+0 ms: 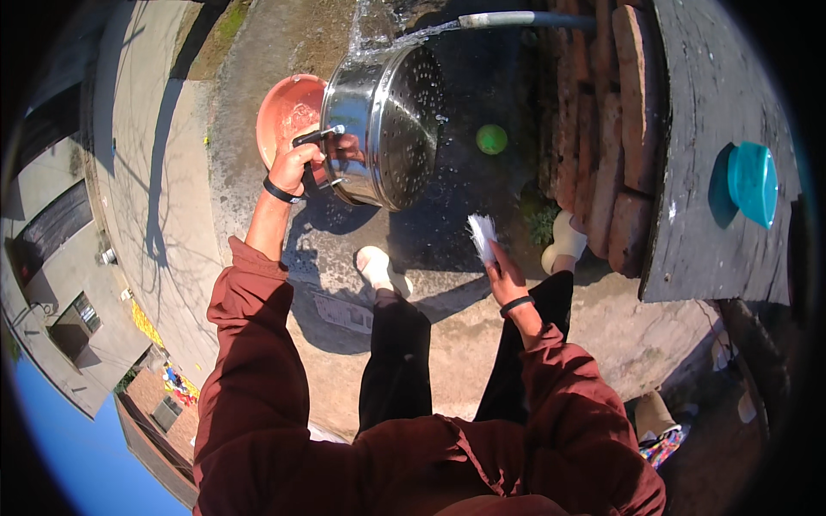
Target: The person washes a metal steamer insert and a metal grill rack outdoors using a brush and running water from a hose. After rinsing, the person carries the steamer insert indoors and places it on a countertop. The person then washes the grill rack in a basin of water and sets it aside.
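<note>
My left hand point(292, 169) grips the black side handle of a steel steamer pot point(368, 129), which is tilted on its side in the air with its perforated base facing right. Water from a hose point(510, 19) runs onto the pot's upper side and splashes. Behind the pot, to the left, lies a reddish plastic basin point(274, 106) with water in it. A brush with white bristles point(481, 236) is held in my right hand point(506, 277), lower right of the pot and apart from it.
Stacked bricks point(629, 97) stand at the right beside a dark wooden board point(697, 213) bearing a turquoise plastic bowl point(755, 184). My feet in pale shoes point(377, 263) stand on wet concrete. A small green plant point(544, 222) grows by the bricks.
</note>
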The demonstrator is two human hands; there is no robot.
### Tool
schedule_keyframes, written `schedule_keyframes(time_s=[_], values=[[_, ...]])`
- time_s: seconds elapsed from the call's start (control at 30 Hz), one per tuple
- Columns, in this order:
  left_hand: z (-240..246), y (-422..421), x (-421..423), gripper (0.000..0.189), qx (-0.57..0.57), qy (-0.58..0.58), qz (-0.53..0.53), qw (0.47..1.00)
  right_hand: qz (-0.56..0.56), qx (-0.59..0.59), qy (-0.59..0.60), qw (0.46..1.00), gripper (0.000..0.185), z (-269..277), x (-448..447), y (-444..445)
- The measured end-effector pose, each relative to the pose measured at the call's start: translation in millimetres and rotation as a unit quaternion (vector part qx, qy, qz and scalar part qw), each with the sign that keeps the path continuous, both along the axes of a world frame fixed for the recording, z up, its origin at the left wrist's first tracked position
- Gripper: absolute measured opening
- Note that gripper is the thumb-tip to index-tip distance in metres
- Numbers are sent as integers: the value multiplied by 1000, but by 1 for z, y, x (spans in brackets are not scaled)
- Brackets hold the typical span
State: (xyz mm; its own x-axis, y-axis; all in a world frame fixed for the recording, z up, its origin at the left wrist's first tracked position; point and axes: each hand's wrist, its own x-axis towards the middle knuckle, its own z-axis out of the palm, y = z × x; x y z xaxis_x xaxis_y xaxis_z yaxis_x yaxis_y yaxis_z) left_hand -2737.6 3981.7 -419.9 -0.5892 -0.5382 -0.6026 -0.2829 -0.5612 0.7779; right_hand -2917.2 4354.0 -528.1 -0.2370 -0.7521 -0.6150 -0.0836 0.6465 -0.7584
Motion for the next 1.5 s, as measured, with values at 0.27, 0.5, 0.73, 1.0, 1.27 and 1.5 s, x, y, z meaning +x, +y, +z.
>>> schedule_keyframes(time_s=[0.27,0.5,0.73,1.0,1.27,1.5], values=[[4,16,78,51,137,143,315,928,-59,69,-21,996,42,-13,5,-6],[-25,45,105,30,129,214,425,870,-87,152,-70,982,41,-17,0,-20],[-55,-18,44,37,48,181,516,836,-220,59,-178,957,41,-13,-49,-158],[-17,-2,106,15,67,135,593,791,-323,-96,-529,779,35,-39,-80,-335],[12,29,127,16,60,115,606,785,-402,-131,-578,698,31,-115,-78,-415],[-20,39,152,16,63,43,577,813,-236,-205,-476,822,41,11,-66,-307]])
